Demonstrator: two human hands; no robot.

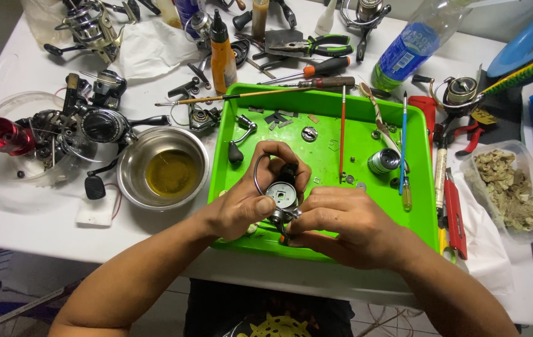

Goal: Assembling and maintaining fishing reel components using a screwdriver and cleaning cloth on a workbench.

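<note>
My left hand (pixel 251 196) is wrapped around a partly stripped fishing reel body (pixel 282 195), its round grey face turned up and a wire bail arm curving out on the left. My right hand (pixel 347 224) pinches the reel's lower end with thumb and fingers. Both hands work over the near part of a bright green tray (pixel 419 218). Loose in the tray lie a black-knobbed crank handle (pixel 239 140), a silver spool (pixel 383 161), washers and several small parts.
A steel bowl of yellow oil (pixel 163 167) stands left of the tray. More reels (pixel 95 122) sit at far left. An orange oil bottle (pixel 222 56), pliers (pixel 316 45), screwdrivers and brushes crowd the back. A plastic tub of scraps (pixel 509 187) stands right.
</note>
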